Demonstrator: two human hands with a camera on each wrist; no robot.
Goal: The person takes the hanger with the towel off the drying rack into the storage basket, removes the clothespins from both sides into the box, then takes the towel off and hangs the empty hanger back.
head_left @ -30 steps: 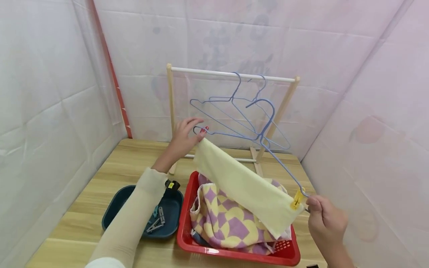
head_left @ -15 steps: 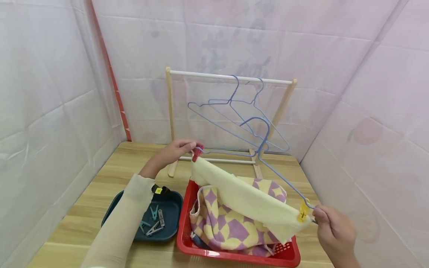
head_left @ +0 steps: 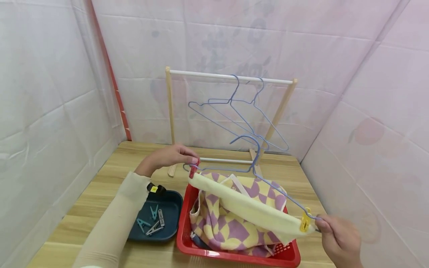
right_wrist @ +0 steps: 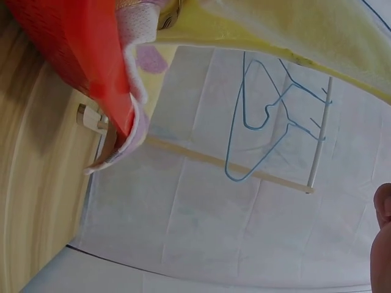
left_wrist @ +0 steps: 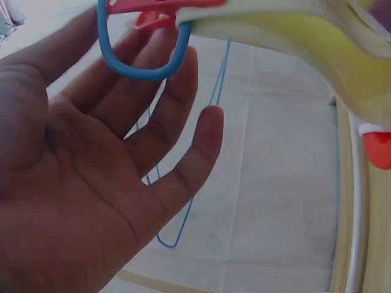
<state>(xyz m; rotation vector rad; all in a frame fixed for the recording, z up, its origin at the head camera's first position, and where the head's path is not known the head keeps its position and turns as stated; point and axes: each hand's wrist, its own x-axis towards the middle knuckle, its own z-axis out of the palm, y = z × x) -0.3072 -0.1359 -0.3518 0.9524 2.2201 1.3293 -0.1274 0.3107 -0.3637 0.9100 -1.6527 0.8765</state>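
Right wrist view: hanger partly hidden.

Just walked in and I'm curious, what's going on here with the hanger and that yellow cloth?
A person holds a blue wire hanger above a red basket of checked laundry. A pale yellow cloth hangs from it, fixed by a red clip and a yellow clip. The left hand touches the red-clip end with straight fingers; the right hand grips the other end. Two bare hangers hang on the rack behind.

Cream long sleeve on left arm, black wrist-worn camera with yellow sticker, bare hands
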